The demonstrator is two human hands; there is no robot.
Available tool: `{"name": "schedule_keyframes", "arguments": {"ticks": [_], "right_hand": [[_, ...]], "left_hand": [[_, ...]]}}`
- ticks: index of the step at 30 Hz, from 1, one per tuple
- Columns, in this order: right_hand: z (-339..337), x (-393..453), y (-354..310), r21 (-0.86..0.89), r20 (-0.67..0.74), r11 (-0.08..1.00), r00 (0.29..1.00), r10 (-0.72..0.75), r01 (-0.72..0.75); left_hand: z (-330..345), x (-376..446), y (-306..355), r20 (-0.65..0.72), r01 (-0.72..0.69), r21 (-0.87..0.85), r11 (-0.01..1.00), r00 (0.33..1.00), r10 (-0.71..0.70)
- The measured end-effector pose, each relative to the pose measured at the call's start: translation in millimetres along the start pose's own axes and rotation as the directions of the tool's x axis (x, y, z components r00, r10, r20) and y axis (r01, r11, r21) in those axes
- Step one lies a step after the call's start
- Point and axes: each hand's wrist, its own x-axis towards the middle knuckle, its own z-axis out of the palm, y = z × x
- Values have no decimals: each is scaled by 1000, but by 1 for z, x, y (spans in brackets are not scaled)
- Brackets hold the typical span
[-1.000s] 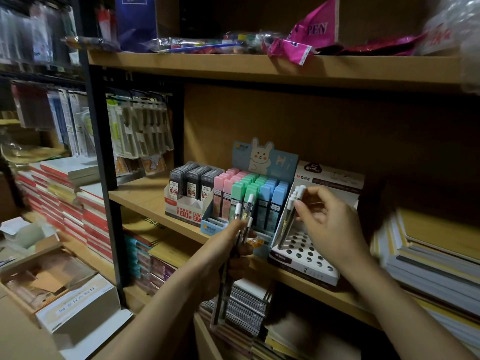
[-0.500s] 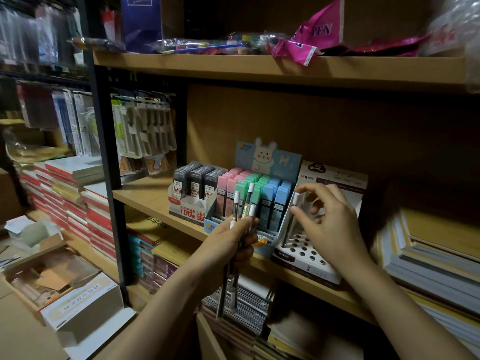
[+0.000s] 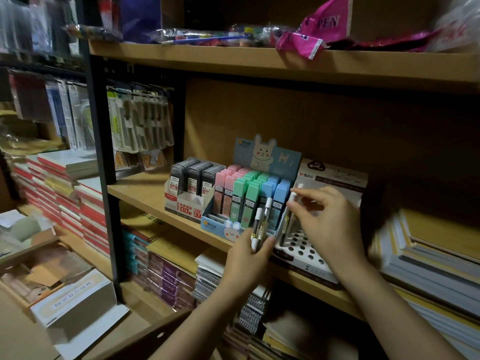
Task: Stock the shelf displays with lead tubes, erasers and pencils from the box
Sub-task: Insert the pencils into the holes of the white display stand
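Standing in a white holed display box, one white-capped pencil is pinched by the right hand. Several more white-capped pencils are gripped in the left hand.

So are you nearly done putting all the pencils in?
Not yet. The dark lead tubes and the pastel pink, green and blue cases already fill their displays. The right hand is slotting a white-capped pencil into the white holed pencil stand, where most holes look empty. The left hand holds a few more pencils.
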Motion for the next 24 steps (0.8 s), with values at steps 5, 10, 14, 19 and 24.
{"name": "schedule_keyframes", "arguments": {"ticks": [5, 10, 14, 19, 24], "right_hand": [[1, -10, 3, -135, 5, 984, 993, -120, 120], [-9, -15, -6, -75, 46, 992, 994, -101, 105], [-13, -42, -34, 184, 493, 914, 838, 232, -362], [-1, -82, -49, 318, 731, 639, 610, 305, -701], [-20, -82, -46, 219, 842, 608, 463, 277, -763]], "left_hand": [[-8, 9, 9, 99, 108, -190, 976, 991, -90], [-24, 7, 26, 286, 234, -618, 750, 956, -63], [-33, 5, 45, 221, 198, -785, 587, 975, -34], [-38, -3, 56, 149, 162, -810, 563, 986, -70], [-43, -8, 41, 119, 171, -803, 572, 985, -126]]}}
